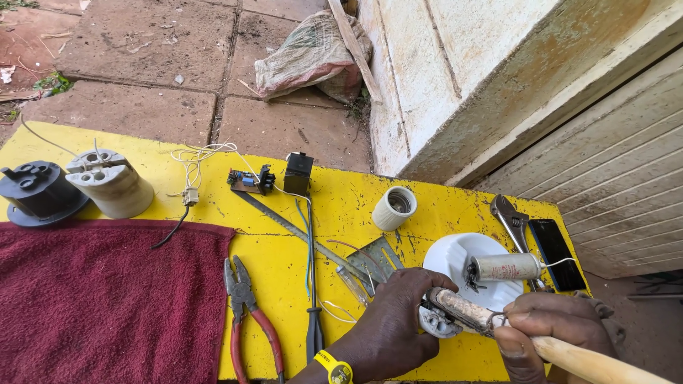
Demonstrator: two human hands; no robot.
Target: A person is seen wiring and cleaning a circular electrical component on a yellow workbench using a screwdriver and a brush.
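in the head view, the left hand (395, 316), with a yellow wristband (334, 368), curls its grip shut around a small white round fitting (435, 323) pressed on the yellow painted worktop (341, 213). the right hand (551, 328) has its grip clamped on a pale wooden-handled tool (569, 353), whose worn tip lies across the fitting. just behind them sits a white shallow dish (449, 256) holding a grey cylindrical capacitor with wires (505, 268). a white ceramic lamp socket (393, 208) stands further back. red-handled pliers (245, 316) and a dark screwdriver (313, 313) lie left of the hands, beside a dark red cloth (99, 306). a steel adjustable wrench (514, 224) and a black phone (556, 252) rest at the right edge.
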